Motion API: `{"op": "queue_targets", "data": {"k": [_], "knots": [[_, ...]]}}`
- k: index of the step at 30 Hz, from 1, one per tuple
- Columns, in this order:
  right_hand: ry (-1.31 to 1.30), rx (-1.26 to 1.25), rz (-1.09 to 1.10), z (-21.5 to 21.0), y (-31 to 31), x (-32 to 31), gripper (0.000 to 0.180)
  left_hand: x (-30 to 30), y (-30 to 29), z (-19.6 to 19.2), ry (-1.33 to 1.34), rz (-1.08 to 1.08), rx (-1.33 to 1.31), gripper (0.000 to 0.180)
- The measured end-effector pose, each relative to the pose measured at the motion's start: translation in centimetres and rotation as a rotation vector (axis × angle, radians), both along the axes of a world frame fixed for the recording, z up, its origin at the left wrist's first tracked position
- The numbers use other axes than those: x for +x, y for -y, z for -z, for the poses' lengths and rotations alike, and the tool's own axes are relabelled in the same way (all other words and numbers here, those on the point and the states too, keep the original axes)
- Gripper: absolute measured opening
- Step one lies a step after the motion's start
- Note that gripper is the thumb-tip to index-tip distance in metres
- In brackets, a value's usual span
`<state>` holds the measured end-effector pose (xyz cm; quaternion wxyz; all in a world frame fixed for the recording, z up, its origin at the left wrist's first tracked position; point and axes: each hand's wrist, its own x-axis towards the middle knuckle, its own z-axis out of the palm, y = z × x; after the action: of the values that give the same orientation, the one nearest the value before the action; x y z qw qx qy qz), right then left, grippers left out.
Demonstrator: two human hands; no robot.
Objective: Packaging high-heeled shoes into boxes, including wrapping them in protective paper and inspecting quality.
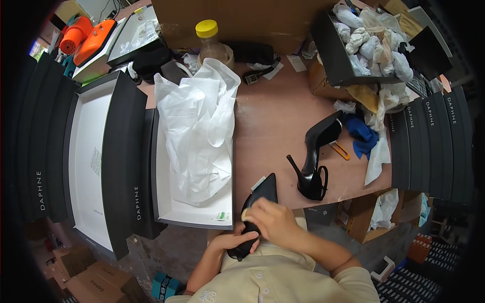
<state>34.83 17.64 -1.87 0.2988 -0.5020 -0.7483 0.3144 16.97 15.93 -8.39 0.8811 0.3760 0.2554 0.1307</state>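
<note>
Close to my body I hold a black pointed-toe shoe [263, 190], its toe aimed away from me over the table edge. My left hand [233, 239] is closed around its rear part, thumb on top. My right hand [273, 218] presses down on the shoe's middle with curled fingers; a small pale yellowish thing shows at the fingertips, too little to name. The matching black high-heeled shoe [317, 139] lies on its side on the table to the right, its ankle strap toward me. Left of my hands is an open shoebox [226, 199] with white tissue bags [194, 131] in it.
An empty black box lid [88, 171] stands beside the shoebox. Stacked black boxes [429, 141] flank both sides. A box of crumpled paper [374, 48], a blue cloth [361, 136] and an orange cutter [339, 150] are at right. A yellow-capped jar [206, 30] stands behind.
</note>
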Motion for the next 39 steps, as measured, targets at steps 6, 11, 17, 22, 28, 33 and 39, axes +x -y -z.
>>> {"op": "queue_targets", "data": {"k": [6, 11, 17, 22, 28, 33, 39], "knots": [[0.406, 0.009, 0.422, 2.4, -3.2, 1.6, 0.006, 0.3, 0.2, -0.6, 0.009, 0.034, -0.055, 0.028], [0.066, 0.148, 0.534, -2.5, -0.9, 4.1, 0.008, -2.3, 0.7, -5.1, -0.016, 0.17, 0.28, 0.029], [0.16, 0.302, 0.299, -1.7, -3.3, 6.5, 0.009, -6.1, -2.2, -15.6, -0.34, -0.268, 0.365, 0.029], [0.127, -0.004, 0.218, -0.8, -4.7, 6.5, 0.01, -5.0, -6.7, -14.9, -1.286, -0.367, 0.991, 0.025], [-0.715, -0.27, -0.027, -3.9, 1.7, 9.3, 0.01, 2.8, -0.5, -14.9, -0.349, -0.794, 0.813, 0.055], [-0.803, -0.347, -0.259, -3.8, 4.7, 7.6, 0.011, 9.5, 0.9, -4.4, -0.198, -0.456, -0.148, 0.028], [-0.486, -0.109, 0.416, -2.8, 3.1, 11.7, 0.012, 8.4, 3.0, -1.4, -0.215, -0.466, 0.114, 0.021]]}}
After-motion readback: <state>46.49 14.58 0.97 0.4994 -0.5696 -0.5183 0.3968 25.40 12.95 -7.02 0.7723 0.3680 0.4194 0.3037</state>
